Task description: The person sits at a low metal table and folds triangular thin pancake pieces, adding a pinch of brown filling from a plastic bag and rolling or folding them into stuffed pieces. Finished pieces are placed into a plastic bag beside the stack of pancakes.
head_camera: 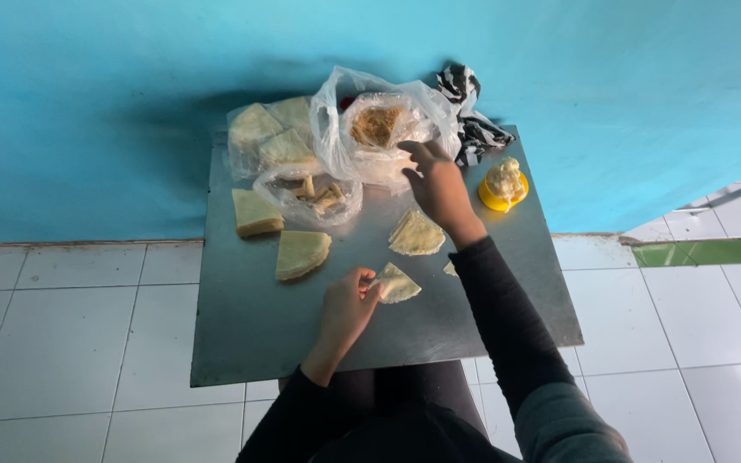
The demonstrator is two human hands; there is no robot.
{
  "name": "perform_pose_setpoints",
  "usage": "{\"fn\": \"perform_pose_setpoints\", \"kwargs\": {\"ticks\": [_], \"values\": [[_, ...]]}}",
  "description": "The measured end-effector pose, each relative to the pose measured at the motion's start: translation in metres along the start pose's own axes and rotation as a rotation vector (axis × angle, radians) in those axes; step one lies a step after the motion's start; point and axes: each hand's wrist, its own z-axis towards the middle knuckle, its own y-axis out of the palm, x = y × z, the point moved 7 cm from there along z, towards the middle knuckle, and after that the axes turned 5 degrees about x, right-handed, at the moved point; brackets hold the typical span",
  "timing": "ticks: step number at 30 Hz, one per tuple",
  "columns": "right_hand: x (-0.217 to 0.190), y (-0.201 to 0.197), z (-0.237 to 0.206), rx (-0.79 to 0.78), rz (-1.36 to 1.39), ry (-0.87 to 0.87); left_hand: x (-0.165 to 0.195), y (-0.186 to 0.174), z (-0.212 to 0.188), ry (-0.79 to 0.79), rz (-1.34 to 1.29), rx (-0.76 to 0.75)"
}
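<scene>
Resting on a white tiled floor against a turquoise wall, a grey sheet-metal board (242, 343) serves as a low work surface in front of the seated person. A small pale folded pastry wrapper (399, 284) is pinched at its edge by the closed fingers of the left hand (346, 310), so that it is kept flat on the board near the body. The right hand (439, 184) is extended, fingers spread and holding nothing, to the mouth of a clear plastic bag of brownish shredded filling (376, 126), which is touched at its rim. A folded stack of thin wrappers (416, 233) lies just beneath that wrist, within easy reach. Triangular wrapper stacks (302, 253) are set at the left, some bagged. A yellow cup of pale paste (504, 183) stands at the right edge, beside a black-and-white striped bag (472, 111).
</scene>
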Motion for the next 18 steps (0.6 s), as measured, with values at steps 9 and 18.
{"fn": "perform_pose_setpoints", "kwargs": {"ticks": [9, 18], "values": [[0.047, 0.064, 0.037, 0.148, 0.298, 0.171, 0.02, -0.003, -0.013, 0.168, -0.004, 0.114], [0.053, 0.052, 0.039, 0.494, 0.234, 0.24, 0.022, 0.004, -0.019, 0.261, -0.037, 0.137]]}}
